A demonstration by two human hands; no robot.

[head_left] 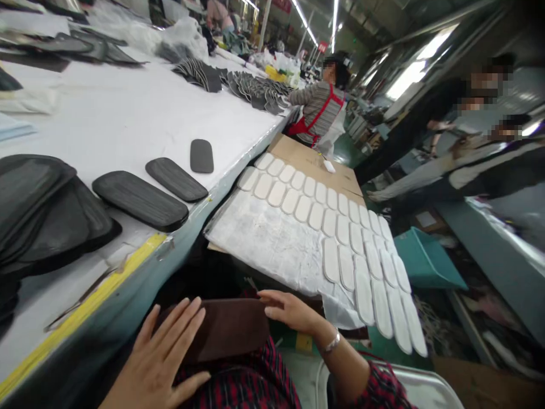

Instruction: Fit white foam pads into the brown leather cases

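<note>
A dark brown, rounded flat panel (232,329) lies across the lap in front of me. My left hand (170,352) rests flat over the panel's left end, its fingers stretched out and thumb apart. At the panel's right end, my right hand (292,311) touches the edge with extended, slightly parted fingers; no firm grip shows. To the left on the white table sit a dark oblong pad (140,199), a narrower dark pad (176,179) and a small dark piece (201,156). A stack of larger dark pieces (46,210) lies nearer the table's left side.
Rows of pale oblong pieces (317,216) cover much of a low board with plastic sheeting (264,233). Yellow tape (97,307) runs along the white table's edge. A co-worker in a red apron (321,108) stands beyond. A teal bin (430,258) is at right.
</note>
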